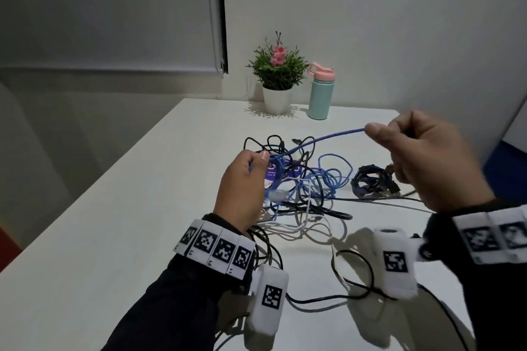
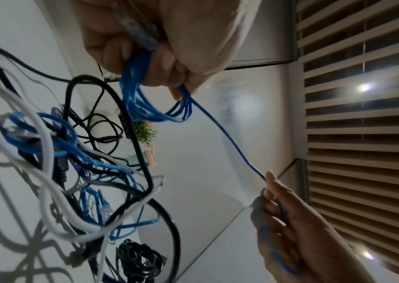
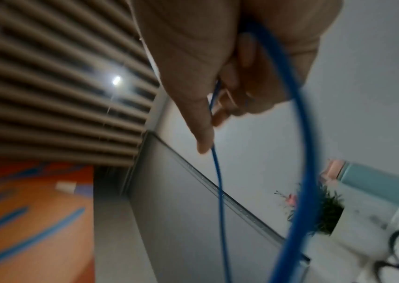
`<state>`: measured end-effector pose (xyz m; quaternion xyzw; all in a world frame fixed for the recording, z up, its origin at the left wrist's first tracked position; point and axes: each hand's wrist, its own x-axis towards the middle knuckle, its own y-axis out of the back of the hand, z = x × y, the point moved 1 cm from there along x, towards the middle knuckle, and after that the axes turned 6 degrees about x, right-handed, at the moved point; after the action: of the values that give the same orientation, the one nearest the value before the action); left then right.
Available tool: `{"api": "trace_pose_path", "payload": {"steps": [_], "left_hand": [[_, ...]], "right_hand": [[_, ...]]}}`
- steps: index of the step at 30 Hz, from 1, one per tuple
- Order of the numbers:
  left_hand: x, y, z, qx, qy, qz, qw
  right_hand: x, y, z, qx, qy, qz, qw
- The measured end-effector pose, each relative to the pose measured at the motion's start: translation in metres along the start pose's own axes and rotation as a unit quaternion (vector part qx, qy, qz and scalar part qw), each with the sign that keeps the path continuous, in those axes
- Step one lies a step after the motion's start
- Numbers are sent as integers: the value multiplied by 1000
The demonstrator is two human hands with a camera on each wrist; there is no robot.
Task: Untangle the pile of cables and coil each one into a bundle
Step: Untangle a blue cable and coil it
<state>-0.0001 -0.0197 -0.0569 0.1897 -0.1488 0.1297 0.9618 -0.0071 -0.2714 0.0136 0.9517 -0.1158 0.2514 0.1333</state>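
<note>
Coiling is under way: the left hand (image 1: 242, 182) clutches blue cable (image 1: 328, 137) loops, the right hand (image 1: 422, 151) pinches its stretched length, next wrapping another turn.

The left hand (image 1: 242, 188) covers part of the blue cable (image 1: 328, 137), so how many loops it holds is hard to count. The right hand (image 1: 433, 159) hides where that cable goes. In the pile of cables (image 1: 302, 194), the ends get lost under each other. The right wrist view is blurry, and the bottle (image 3: 382, 187) is cut off at the edge.
</note>
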Motion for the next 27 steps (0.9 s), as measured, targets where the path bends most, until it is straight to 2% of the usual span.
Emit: {"api": "trace_pose_path", "payload": {"steps": [2,4,6,8,10,12,14,16,18,20,22,23,24,27], "left_hand": [[3,3,-4,10,8,28,1000],[6,3,-8,-26,29,25,999],[6,-2,-9,-96,58,-9,994],[5,-7,-9,-129,78,-36,988],[5,-8,-11,-118,86,-43,988],[6,-6,-12,-120,107,-34,986],[8,-3,-13,-143,144,-16,979],[9,-1,-12,-166,176,3,970],[8,0,-10,-191,202,12,960],[7,1,-7,-246,231,14,941],[4,1,-2,-305,259,5,916],[3,-1,1,-319,267,-3,909],[1,-3,3,-321,270,-13,908],[-5,-11,9,-297,243,-39,922]], "right_hand": [[1,8,0,126,-75,-65,987],[1,15,-4,130,-65,-76,986],[1,18,-3,-14,13,-66,998],[2,17,-1,-162,67,-52,983],[3,19,3,-215,97,-39,971],[9,32,1,-125,95,-4,988],[16,49,-1,52,57,0,997],[25,60,5,129,13,-41,991],[26,65,19,109,-61,-94,988],[19,68,37,-19,-115,-168,979],[5,61,44,-164,-146,-286,933],[-5,54,43,-174,-157,-341,910],[-14,44,42,-146,-163,-374,901],[-37,5,16,21,-120,-401,908]]}}
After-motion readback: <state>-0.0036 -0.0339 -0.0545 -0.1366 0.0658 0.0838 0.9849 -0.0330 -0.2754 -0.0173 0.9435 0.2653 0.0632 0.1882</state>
